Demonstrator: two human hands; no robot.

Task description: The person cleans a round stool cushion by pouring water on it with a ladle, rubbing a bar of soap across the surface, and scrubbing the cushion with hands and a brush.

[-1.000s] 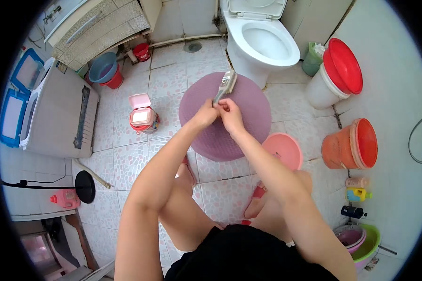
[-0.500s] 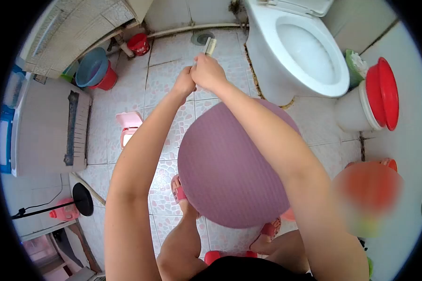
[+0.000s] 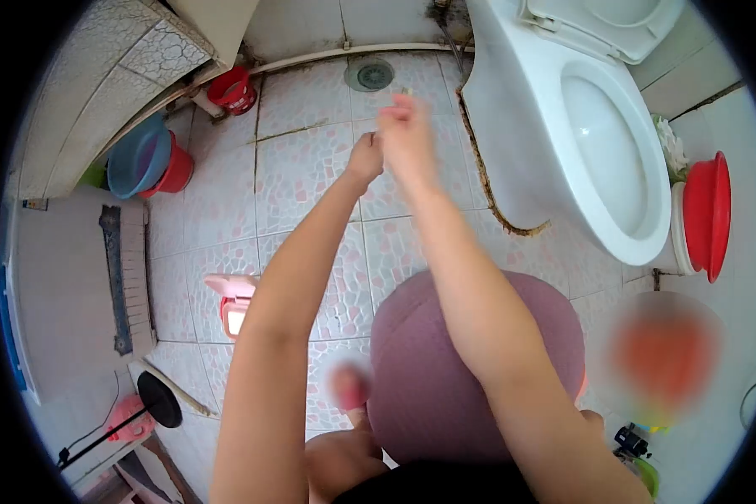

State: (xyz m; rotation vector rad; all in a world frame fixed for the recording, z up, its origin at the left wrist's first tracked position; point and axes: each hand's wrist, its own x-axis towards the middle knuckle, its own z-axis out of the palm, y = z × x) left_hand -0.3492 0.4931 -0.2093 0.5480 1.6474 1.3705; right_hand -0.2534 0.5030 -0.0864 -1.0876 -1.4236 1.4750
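Your left hand (image 3: 366, 157) and right hand (image 3: 407, 139) hang over the tiled floor (image 3: 386, 244), near the drain (image 3: 370, 76) and toilet (image 3: 542, 126); blur means I cannot tell what your fingers pinch.

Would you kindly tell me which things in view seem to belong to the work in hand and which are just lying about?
Apparently in use: left hand; right hand; pale tip of something mostly hidden behind the right hand.

Apparently lying about: blue basin; small red bucket; pink-lidded box; red basin.
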